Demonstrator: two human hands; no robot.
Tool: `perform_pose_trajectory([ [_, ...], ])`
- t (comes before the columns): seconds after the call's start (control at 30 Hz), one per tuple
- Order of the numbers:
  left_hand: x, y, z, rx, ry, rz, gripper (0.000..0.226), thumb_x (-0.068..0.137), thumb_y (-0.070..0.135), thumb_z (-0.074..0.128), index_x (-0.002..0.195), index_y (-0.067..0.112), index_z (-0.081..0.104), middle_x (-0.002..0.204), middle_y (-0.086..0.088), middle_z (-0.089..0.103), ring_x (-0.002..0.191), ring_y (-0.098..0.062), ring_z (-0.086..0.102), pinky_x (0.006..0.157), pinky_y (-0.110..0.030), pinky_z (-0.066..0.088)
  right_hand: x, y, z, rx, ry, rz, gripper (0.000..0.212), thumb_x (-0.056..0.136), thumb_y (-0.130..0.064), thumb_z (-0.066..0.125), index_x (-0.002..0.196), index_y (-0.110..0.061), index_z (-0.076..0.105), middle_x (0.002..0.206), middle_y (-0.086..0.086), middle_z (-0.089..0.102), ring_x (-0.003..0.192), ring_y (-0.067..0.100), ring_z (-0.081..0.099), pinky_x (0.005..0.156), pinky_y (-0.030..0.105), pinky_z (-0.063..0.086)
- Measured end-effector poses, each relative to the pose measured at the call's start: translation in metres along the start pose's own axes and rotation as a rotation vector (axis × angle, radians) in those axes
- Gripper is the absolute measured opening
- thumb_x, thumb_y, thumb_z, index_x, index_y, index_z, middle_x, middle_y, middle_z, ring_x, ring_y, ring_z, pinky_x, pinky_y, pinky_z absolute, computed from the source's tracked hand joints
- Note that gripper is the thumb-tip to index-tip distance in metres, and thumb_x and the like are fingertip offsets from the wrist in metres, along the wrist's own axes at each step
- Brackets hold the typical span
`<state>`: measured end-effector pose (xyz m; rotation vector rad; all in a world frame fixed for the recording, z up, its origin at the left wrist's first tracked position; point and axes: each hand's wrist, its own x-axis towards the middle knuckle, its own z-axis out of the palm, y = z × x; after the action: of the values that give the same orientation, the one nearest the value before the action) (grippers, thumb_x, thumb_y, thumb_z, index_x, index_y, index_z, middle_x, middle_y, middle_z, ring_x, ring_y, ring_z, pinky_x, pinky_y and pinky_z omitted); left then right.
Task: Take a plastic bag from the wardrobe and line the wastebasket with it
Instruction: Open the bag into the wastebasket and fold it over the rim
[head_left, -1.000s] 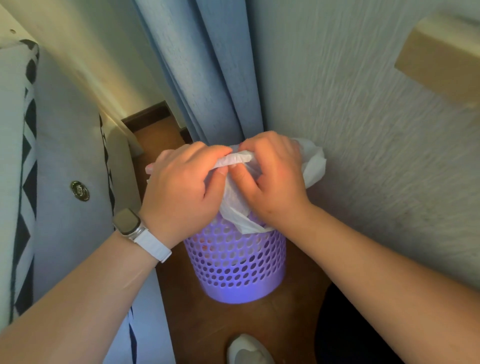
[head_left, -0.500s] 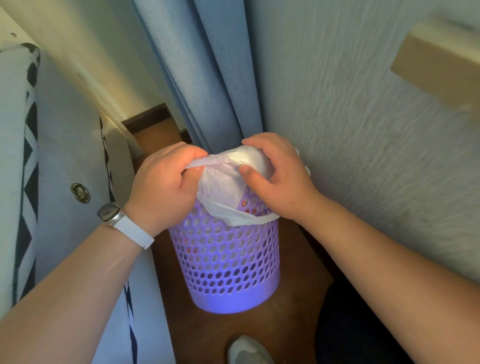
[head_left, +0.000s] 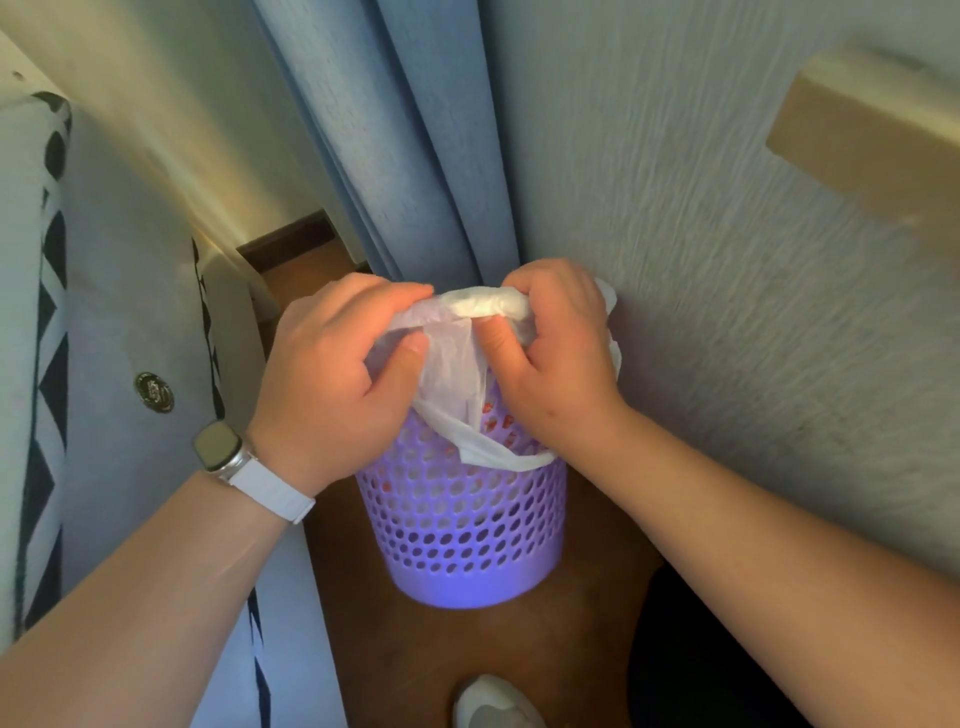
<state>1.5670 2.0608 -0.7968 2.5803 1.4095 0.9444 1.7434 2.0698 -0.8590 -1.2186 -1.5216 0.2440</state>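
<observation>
At frame centre, both hands, left (head_left: 332, 374) and right (head_left: 556, 364), pinch the white bag (head_left: 457, 358) above the purple basket (head_left: 467, 525). Thin, light, slippery film, probably tearable; best held at its mouth edge.

— What is the floor (head_left: 587, 639) like?
— Brown wood, a narrow strip between a bed's side and the wall.
— What stands on it?
— A purple perforated wastebasket (head_left: 462, 540), upright, near the wall. At the bottom edge, what looks like a pale shoe (head_left: 493, 701), partly cut off.
</observation>
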Motion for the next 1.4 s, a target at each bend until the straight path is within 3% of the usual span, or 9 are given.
perform_pose_trajectory([
  [0.07,0.001,0.009,0.000,0.094,0.025,0.020,0.035,0.090,0.029,0.053,0.119,0.013,0.064,0.109,-0.005,0.066,0.102,-0.025,0.060,0.090,-0.043,0.042,-0.001,-0.005,0.000,-0.017,0.008,-0.035,0.021,0.088,-0.031,0.055,0.090,-0.011,0.059,0.090,0.006,0.058,0.087,0.024,0.052,0.085,0.049,0.042],
  [0.17,0.002,0.016,0.004,0.188,0.065,0.016,0.027,0.092,0.026,0.053,0.112,0.015,0.067,0.099,-0.003,0.068,0.094,-0.025,0.060,0.084,-0.038,0.037,-0.002,-0.011,0.001,-0.053,0.008,-0.088,0.024,0.090,-0.030,0.056,0.091,-0.007,0.061,0.090,0.010,0.060,0.087,0.030,0.054,0.082,0.045,0.039],
  [0.33,0.002,-0.002,0.008,0.121,0.040,-0.050,0.011,0.087,0.013,0.056,0.088,0.012,0.067,0.076,-0.003,0.060,0.074,-0.026,0.055,0.069,-0.044,0.043,-0.005,-0.013,0.005,-0.046,-0.125,-0.046,0.029,0.089,-0.035,0.057,0.102,-0.010,0.062,0.099,0.005,0.061,0.094,0.026,0.056,0.088,0.042,0.039],
  [0.6,0.004,-0.021,0.002,0.008,-0.003,-0.131,0.013,0.083,0.008,0.053,0.081,0.012,0.064,0.070,0.002,0.054,0.068,-0.021,0.052,0.064,-0.045,0.045,0.009,0.007,-0.008,0.035,-0.334,0.038,0.049,0.086,-0.044,0.057,0.123,-0.011,0.061,0.118,0.003,0.061,0.110,0.021,0.057,0.099,0.039,0.045],
  [0.73,0.004,-0.017,0.003,-0.082,0.008,-0.160,0.014,0.085,0.009,0.051,0.083,0.011,0.064,0.072,0.000,0.056,0.070,-0.020,0.053,0.063,-0.043,0.045,0.009,0.012,-0.007,0.070,-0.321,0.054,0.042,0.087,-0.045,0.055,0.112,-0.013,0.065,0.107,0.001,0.063,0.100,0.020,0.058,0.093,0.037,0.046],
  [0.9,0.004,-0.006,0.004,-0.165,0.029,-0.139,0.013,0.088,0.014,0.054,0.088,0.008,0.066,0.077,0.001,0.057,0.074,-0.020,0.054,0.066,-0.045,0.045,0.004,0.006,-0.006,0.007,-0.132,0.010,0.025,0.088,-0.034,0.054,0.089,-0.011,0.060,0.085,0.001,0.054,0.080,0.022,0.051,0.081,0.037,0.039],
  [1.1,0.002,0.007,0.003,0.101,0.010,-0.014,0.035,0.090,0.038,0.054,0.115,0.016,0.067,0.104,-0.001,0.067,0.098,-0.021,0.060,0.089,-0.040,0.041,0.000,-0.003,-0.005,-0.099,-0.088,-0.082,0.026,0.089,-0.033,0.053,0.088,-0.008,0.060,0.086,0.007,0.056,0.081,0.024,0.048,0.081,0.031,0.027],
  [1.27,0.002,0.008,0.005,0.142,-0.002,0.011,0.027,0.092,0.034,0.052,0.107,0.017,0.067,0.093,0.000,0.065,0.089,-0.021,0.059,0.080,-0.037,0.037,-0.003,-0.009,-0.001,-0.107,-0.074,-0.112,0.025,0.089,-0.032,0.055,0.087,-0.007,0.061,0.083,0.007,0.055,0.079,0.027,0.050,0.078,0.034,0.029],
  [1.4,0.001,0.000,0.008,0.168,-0.011,-0.006,0.018,0.089,0.026,0.054,0.097,0.015,0.065,0.084,-0.001,0.062,0.082,-0.023,0.056,0.075,-0.033,0.033,-0.002,-0.010,-0.001,-0.064,-0.143,-0.085,0.025,0.088,-0.034,0.057,0.093,-0.010,0.062,0.087,-0.004,0.051,0.082,0.023,0.052,0.081,0.036,0.035],
])
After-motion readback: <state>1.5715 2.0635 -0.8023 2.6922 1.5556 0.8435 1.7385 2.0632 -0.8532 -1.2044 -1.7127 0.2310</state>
